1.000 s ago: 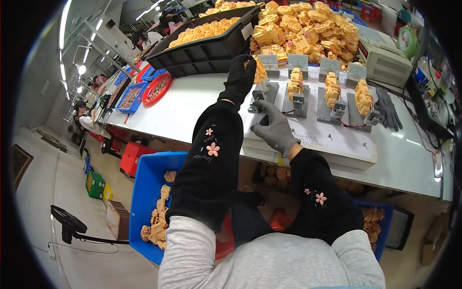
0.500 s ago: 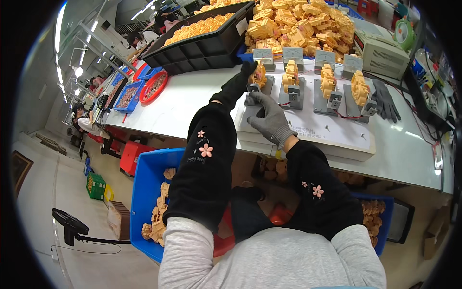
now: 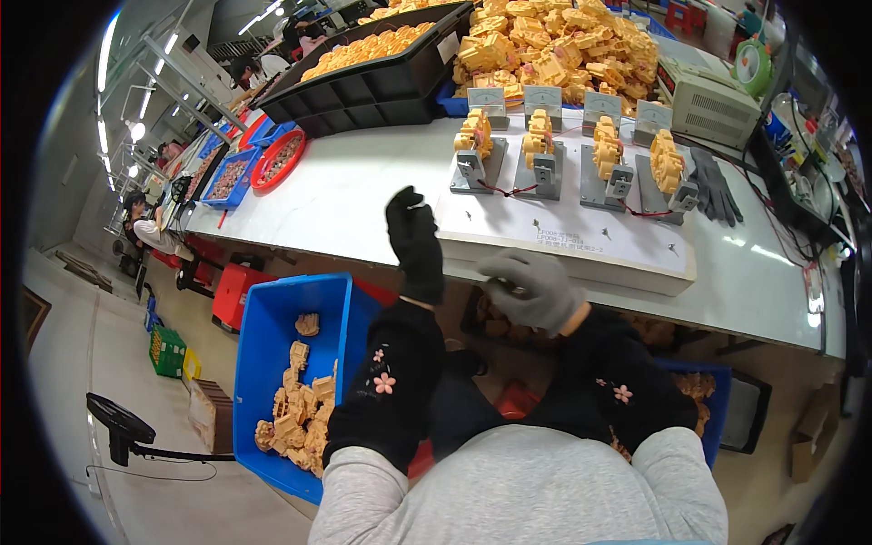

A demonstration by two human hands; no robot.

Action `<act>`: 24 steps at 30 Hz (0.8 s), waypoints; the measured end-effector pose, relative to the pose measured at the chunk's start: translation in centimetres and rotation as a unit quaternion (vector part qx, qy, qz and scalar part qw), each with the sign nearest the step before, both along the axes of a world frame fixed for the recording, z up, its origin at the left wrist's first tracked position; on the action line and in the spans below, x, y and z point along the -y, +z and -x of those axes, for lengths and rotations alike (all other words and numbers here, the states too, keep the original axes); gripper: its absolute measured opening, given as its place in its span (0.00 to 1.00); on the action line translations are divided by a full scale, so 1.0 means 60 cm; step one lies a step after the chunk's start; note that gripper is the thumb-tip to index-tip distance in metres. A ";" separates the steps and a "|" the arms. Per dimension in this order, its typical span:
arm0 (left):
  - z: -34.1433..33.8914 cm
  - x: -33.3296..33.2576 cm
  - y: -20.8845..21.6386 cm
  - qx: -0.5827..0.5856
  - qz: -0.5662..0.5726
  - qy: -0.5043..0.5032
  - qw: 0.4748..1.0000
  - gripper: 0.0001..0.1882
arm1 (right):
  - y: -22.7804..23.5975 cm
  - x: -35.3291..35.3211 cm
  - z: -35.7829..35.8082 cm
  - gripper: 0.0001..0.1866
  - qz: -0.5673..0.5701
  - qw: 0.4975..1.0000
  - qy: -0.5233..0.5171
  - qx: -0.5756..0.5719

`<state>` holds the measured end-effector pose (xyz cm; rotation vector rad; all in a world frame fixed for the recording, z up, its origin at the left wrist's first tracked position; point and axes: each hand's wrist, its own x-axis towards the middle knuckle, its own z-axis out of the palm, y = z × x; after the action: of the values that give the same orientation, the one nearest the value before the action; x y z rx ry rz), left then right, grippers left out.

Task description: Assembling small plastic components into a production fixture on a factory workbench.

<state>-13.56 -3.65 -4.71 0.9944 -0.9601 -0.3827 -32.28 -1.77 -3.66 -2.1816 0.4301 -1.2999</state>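
My left hand (image 3: pixel 415 241), in a black glove, hovers just in front of the bench edge. Its fingers are loosely bent with nothing seen between them. Beside it, my right hand (image 3: pixel 536 289), in a grey glove, is smeared by motion near the front of the white board (image 3: pixel 563 250). A gap shows between its thumb and fingers, and no thing is visible there. Several grey test stands on the board each hold a yellow-orange plastic gear-like housing; the leftmost housing (image 3: pixel 474 134) sits in its clamp (image 3: pixel 470 166). Small panel meters (image 3: pixel 488 103) stand behind them.
A blue bin (image 3: pixel 259 363) with yellow plastic parts stands at lower left. At the back lie a black crate (image 3: pixel 381 95) and a heap of yellow parts (image 3: pixel 563 54). A beige instrument (image 3: pixel 713 104) and a spare grey glove (image 3: pixel 715 186) are at right.
Both hands have drawn back from the leftmost stand toward me. The left moved down from the housing; the right dropped from the clamp. The housing stays in its stand.
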 end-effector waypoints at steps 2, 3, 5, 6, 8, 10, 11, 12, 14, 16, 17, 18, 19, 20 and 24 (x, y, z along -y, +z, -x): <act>0.015 -0.009 -0.028 0.074 -0.022 0.010 0.997 0.16 | 0.005 -0.002 0.044 0.10 -0.050 0.998 -0.022 -0.027; 0.035 -0.011 -0.024 0.036 -0.031 -0.028 0.998 0.16 | 0.006 0.002 0.074 0.10 -0.046 0.997 -0.058 -0.038; 0.044 0.001 -0.022 0.080 -0.023 -0.032 0.996 0.19 | 0.011 0.013 0.132 0.10 -0.018 0.991 -0.130 -0.032; 0.038 0.017 -0.021 0.085 -0.035 -0.035 0.995 0.20 | 0.013 0.020 0.160 0.10 0.006 0.986 -0.167 -0.014; 0.020 0.059 -0.003 0.102 -0.070 -0.002 0.992 0.23 | 0.001 0.044 0.210 0.10 0.051 0.961 -0.271 0.037; 0.012 0.100 0.023 0.138 -0.076 0.014 0.987 0.27 | -0.010 0.052 0.248 0.09 -0.100 0.947 -0.287 0.102; -0.002 0.130 0.026 0.230 -0.061 0.034 0.971 0.27 | -0.011 0.054 0.254 0.09 -0.249 0.909 -0.291 0.166; -0.004 0.149 0.037 0.319 -0.046 0.052 0.945 0.28 | -0.012 0.054 0.256 0.09 -0.249 0.908 -0.292 0.167; 0.005 0.168 0.042 0.227 -0.172 -0.058 0.957 0.29 | -0.013 0.056 0.257 0.09 -0.289 0.901 -0.295 0.133; 0.002 0.178 0.035 0.276 -0.172 -0.021 0.945 0.30 | -0.020 0.060 0.255 0.09 -0.261 0.907 -0.309 0.112; 0.000 0.180 0.029 0.270 -0.159 -0.021 0.949 0.30 | -0.023 0.062 0.253 0.09 -0.232 0.914 -0.321 0.089; 0.003 0.177 0.031 0.264 -0.148 -0.022 0.953 0.30 | -0.025 0.064 0.253 0.09 -0.235 0.913 -0.321 0.090; 0.005 0.177 0.034 0.265 -0.151 -0.022 0.952 0.30 | -0.026 0.066 0.254 0.09 -0.226 0.913 -0.329 0.086; 0.005 0.178 0.040 0.298 -0.156 -0.019 0.941 0.30 | -0.028 0.067 0.254 0.09 -0.216 0.912 -0.338 0.082; 0.008 0.174 0.041 0.246 -0.168 -0.089 0.951 0.28 | -0.032 0.068 0.260 0.09 -0.177 0.915 -0.354 0.073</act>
<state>-14.06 -14.08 -2.23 1.3534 -1.4752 -0.4692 -47.87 -5.86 -5.58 -1.6498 1.3686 -1.5701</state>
